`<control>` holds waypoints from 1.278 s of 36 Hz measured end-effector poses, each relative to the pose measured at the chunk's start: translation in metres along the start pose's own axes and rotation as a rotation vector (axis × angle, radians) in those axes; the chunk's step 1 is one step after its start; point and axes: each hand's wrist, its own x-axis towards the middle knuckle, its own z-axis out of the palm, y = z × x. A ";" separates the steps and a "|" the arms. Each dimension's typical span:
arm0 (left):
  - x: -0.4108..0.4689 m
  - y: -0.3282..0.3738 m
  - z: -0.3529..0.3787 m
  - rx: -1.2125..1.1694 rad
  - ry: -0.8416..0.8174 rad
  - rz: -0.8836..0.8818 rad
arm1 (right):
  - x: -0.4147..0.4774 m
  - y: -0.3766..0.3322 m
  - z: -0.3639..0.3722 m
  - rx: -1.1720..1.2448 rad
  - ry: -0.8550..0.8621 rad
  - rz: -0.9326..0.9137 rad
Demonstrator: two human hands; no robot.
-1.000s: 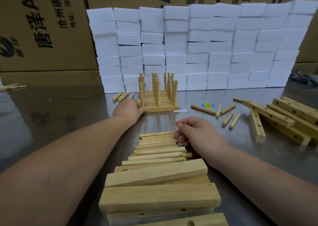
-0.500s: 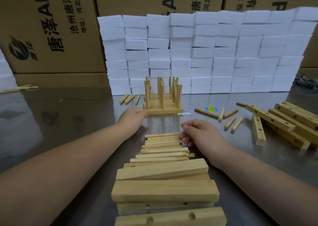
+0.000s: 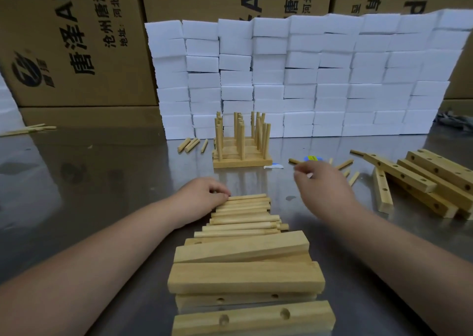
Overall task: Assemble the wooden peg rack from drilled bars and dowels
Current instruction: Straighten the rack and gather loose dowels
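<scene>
We see the peg rack [image 3: 242, 147] standing ahead of both hands and between them, its base flat on the surface [image 3: 89, 182] and its pegs upright. Open steel lies between the rack's near edge and the hands.

Our left hand [image 3: 202, 200] sits at the left ends of the row of loose dowels [image 3: 243, 215], fingers curled against the farthest ones. We cannot tell whether it pinches one or only touches. Our right hand [image 3: 322, 184] is off to the right of that row, above the surface. It is blurred, so we cannot tell its grasp.

Nearer than the hands, between the forearms, drilled bars [image 3: 245, 277] lie stacked crosswise, their far edge touching the dowel row. Just beyond the right hand lie short dowels [image 3: 354, 178], and further right a pile of long drilled bars [image 3: 414, 174] slants away. Left of the left hand the surface runs wide and bare.

A wall of white foam blocks [image 3: 307, 80] closes off the room behind the rack, with cardboard boxes [image 3: 76, 41] behind it
</scene>
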 end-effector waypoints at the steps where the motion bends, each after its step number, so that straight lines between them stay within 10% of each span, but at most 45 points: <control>1: 0.000 0.000 0.000 0.009 0.001 0.014 | 0.005 0.004 -0.005 -0.104 0.021 0.017; 6: -0.001 0.001 0.001 0.024 0.009 0.037 | 0.019 0.027 -0.014 -0.518 -0.139 0.177; 17: -0.003 0.001 0.001 0.015 0.020 0.023 | 0.018 0.032 -0.009 -0.383 -0.134 0.185; 24: -0.005 0.002 0.000 0.034 0.034 0.012 | -0.005 0.006 -0.001 -0.050 -0.004 -0.230; 35: -0.003 0.001 0.002 -0.019 0.072 0.075 | -0.032 -0.034 -0.017 0.318 -0.523 -0.354; 46: 0.000 0.001 0.003 0.069 0.020 0.083 | -0.052 -0.072 -0.031 -0.103 -0.950 -0.570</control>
